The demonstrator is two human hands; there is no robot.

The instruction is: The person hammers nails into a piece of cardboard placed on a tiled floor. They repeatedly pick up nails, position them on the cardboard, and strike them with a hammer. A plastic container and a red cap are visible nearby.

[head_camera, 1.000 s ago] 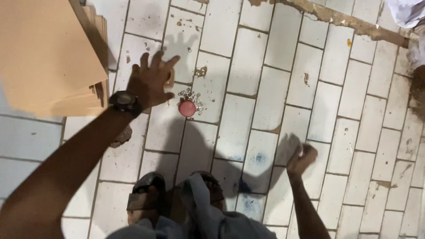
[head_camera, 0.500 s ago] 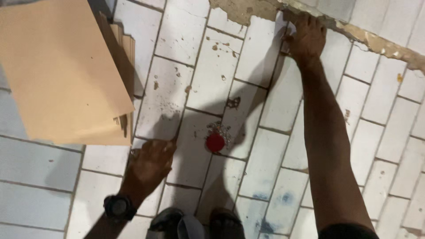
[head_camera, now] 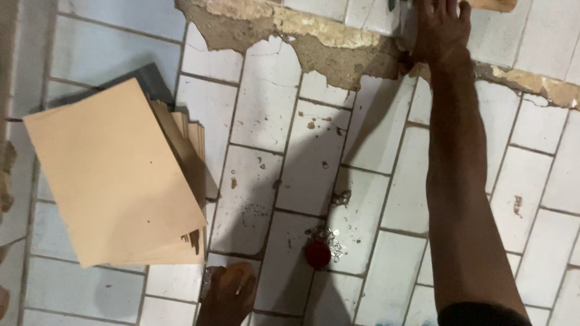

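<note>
Left hand [head_camera: 226, 293], loosely curled and holding nothing, rests on the white tiled floor [head_camera: 260, 121] just left of the small round red cap [head_camera: 318, 254]. Right hand [head_camera: 440, 30], grip unclear, reaches far ahead to the broken plaster edge [head_camera: 326, 45].

Floor [head_camera: 272, 115] is laid in white rectangular tiles in a staggered brick pattern, grout lines dark and dirty. Tiles are scuffed, stained and speckled with debris. A ragged band of broken-out tile and exposed brownish mortar [head_camera: 314, 42] is seen running across the top, continuing thinner toward the right edge. Larger pale grey tiles [head_camera: 84, 290] are laid along the left side. A stack of tan tiles [head_camera: 115, 175] is set on the floor at left, with one dark grey slab [head_camera: 148, 78] showing behind it. Lighting comes from above; a soft dark shadow [head_camera: 314, 241] is cast over the centre tiles.
</note>
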